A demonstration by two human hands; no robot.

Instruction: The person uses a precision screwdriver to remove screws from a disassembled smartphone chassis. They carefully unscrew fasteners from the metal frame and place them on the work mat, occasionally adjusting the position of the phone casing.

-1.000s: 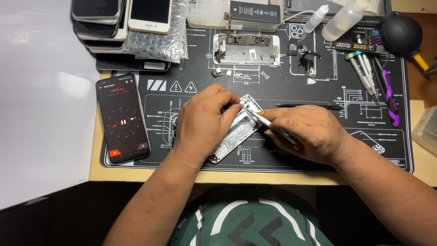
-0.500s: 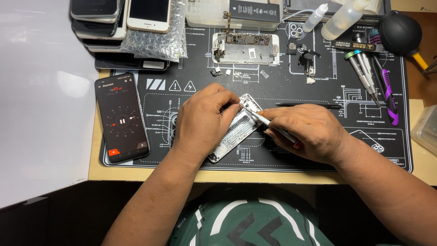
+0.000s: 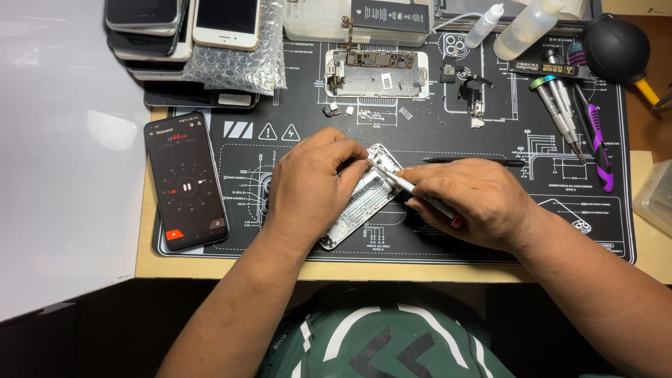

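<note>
My left hand (image 3: pixel 315 183) steadies the opened phone shell (image 3: pixel 360 199); my right hand (image 3: pixel 476 203) still grips the screwdriver (image 3: pixel 409 187), tip unmoved: work continues.

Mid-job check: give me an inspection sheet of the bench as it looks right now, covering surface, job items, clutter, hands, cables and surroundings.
Surface: black printed repair mat on a tan table.
Job's things: opened silver phone housing lying diagonally on the mat; slim metal tool with its tip in the housing.
Clutter: disassembled phone, loose small parts, screwdrivers, black dust blower, squeeze bottles, stacked phones, bubble wrap, black phone showing a stopwatch.
Grippers: left hand steadies the housing; right hand grips the tool.
Cables: nothing seen.
Surroundings: white sheet at left; clear plastic box at right edge.
</note>
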